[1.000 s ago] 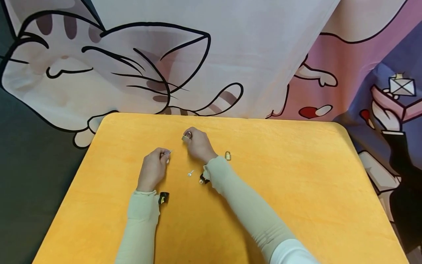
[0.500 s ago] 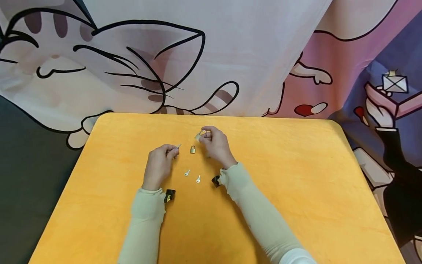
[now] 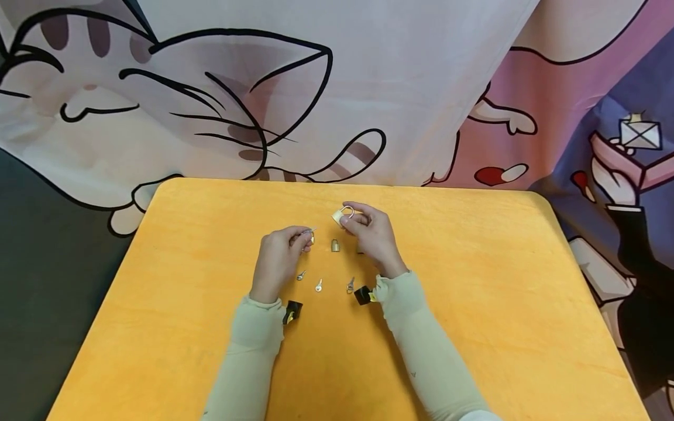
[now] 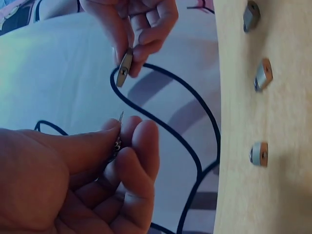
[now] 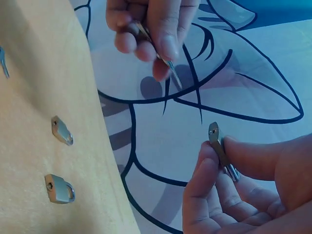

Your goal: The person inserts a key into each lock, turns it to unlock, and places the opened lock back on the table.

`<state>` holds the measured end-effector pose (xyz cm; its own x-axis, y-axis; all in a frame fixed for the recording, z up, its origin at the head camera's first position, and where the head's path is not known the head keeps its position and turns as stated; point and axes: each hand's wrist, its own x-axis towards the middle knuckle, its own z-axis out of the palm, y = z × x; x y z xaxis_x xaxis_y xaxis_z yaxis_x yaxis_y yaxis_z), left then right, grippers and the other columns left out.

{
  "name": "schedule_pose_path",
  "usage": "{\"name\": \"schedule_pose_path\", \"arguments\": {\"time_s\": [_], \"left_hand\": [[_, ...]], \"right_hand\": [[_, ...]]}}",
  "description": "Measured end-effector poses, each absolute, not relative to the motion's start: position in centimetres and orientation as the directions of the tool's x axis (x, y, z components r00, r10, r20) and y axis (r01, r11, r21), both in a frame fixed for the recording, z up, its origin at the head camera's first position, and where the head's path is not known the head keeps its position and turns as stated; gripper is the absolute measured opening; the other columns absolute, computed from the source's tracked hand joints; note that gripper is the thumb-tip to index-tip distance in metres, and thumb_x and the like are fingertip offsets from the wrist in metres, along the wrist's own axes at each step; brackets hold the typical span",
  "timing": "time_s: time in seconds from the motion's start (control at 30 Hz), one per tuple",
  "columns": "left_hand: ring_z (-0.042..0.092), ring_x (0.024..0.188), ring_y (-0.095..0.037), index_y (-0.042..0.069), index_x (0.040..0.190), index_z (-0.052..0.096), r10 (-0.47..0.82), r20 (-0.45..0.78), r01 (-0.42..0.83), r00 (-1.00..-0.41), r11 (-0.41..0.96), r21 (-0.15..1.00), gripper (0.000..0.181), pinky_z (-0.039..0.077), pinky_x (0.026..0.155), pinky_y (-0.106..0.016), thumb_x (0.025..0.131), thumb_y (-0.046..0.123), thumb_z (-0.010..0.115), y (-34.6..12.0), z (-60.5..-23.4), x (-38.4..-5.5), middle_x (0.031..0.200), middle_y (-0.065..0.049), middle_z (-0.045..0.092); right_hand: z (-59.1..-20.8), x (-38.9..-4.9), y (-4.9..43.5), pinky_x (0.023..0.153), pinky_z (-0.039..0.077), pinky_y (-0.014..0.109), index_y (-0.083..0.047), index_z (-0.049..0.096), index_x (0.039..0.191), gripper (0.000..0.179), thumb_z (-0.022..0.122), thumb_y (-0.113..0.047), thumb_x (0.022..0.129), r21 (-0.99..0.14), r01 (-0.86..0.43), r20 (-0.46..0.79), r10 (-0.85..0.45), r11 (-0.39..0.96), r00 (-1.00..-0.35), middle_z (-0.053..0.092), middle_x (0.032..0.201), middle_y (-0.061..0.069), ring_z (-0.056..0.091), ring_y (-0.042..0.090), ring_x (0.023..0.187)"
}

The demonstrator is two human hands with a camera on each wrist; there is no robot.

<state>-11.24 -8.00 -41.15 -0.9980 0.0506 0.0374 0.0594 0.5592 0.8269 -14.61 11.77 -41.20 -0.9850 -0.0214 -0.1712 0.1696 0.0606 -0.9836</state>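
Note:
Thumb and fingers of my left hand point(image 3: 281, 260) pinch a small silver key point(image 4: 121, 118), its blade pointing out past the fingertips. My right hand point(image 3: 375, 237) holds a small brass padlock point(image 3: 337, 218) by its body, with the shackle towards the palm. In the left wrist view the padlock's keyhole end faces the key, with a short gap between them. Both hands are raised above the far part of the table. Fingers hide the key's head in part.
On the yellow table point(image 3: 474, 304) stand more padlocks: one between the hands point(image 3: 335, 245), one partly behind the left fingers point(image 3: 313, 238), one beside the right hand point(image 3: 360, 249). Nearer lie loose keys, a left key point(image 3: 301, 275), a middle key point(image 3: 318, 285) and a right key point(image 3: 350, 285).
Both hands have moved to the right, still holding the key and the padlock. The key and the padlock have come slightly closer together. More table padlocks and keys have come out from behind the right arm.

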Motion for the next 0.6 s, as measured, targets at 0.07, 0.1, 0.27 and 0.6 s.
{"name": "schedule_pose_path", "arguments": {"time_s": [0.07,0.1,0.27,0.6], "left_hand": [[0.073,0.079,-0.018,0.002,0.112,0.076,0.052,0.061,0.079,-0.997,0.556,0.828,0.024,0.058,0.077,-0.035,0.101,0.018,0.062,-7.6,-41.1,-11.1,0.089,-0.006,0.075],[0.072,0.079,-0.016,0.003,0.112,0.076,0.05,0.071,0.087,-0.996,0.553,0.828,0.023,0.058,0.077,-0.034,0.101,0.018,0.062,-7.4,-41.1,-11.1,0.089,-0.006,0.075],[0.072,0.075,-0.012,0.004,0.113,0.076,0.047,0.102,0.111,-0.994,0.52,0.847,0.023,0.058,0.074,-0.032,0.1,0.019,0.063,-6.5,-40.8,-10.9,0.089,-0.005,0.076],[0.074,0.072,-0.015,0.002,0.108,0.077,-0.025,-0.005,-0.014,-1.0,0.346,0.938,0.02,0.059,0.069,-0.028,0.095,0.016,0.072,-5.7,-40.8,-10.4,0.085,-0.003,0.076]], "right_hand": [[-41.2,-14.4,11.9,0.092,0.054,0.046,-0.011,0.066,0.133,0.037,0.069,-0.009,0.096,-0.984,0.173,-0.174,-0.012,0.051,-0.985,0.071,0.092,0.011,0.068,0.017,0.084],[-41.3,-14.2,12.0,0.091,0.055,0.045,-0.011,0.065,0.133,0.037,0.069,-0.009,0.096,-0.984,0.174,-0.174,-0.007,0.042,-0.985,0.071,0.092,0.011,0.068,0.017,0.084],[-41.4,-13.8,11.9,0.081,0.057,0.032,-0.01,0.065,0.133,0.036,0.068,-0.011,0.097,-0.982,0.187,-0.187,0.013,-0.014,-0.982,0.072,0.096,0.009,0.069,0.02,0.087],[-42.3,-13.0,12.0,0.084,0.056,0.035,-0.007,0.064,0.134,0.036,0.065,-0.016,0.099,-0.967,0.236,-0.235,-0.017,-0.098,-0.972,0.073,0.106,0.012,0.069,0.014,0.085]]}}
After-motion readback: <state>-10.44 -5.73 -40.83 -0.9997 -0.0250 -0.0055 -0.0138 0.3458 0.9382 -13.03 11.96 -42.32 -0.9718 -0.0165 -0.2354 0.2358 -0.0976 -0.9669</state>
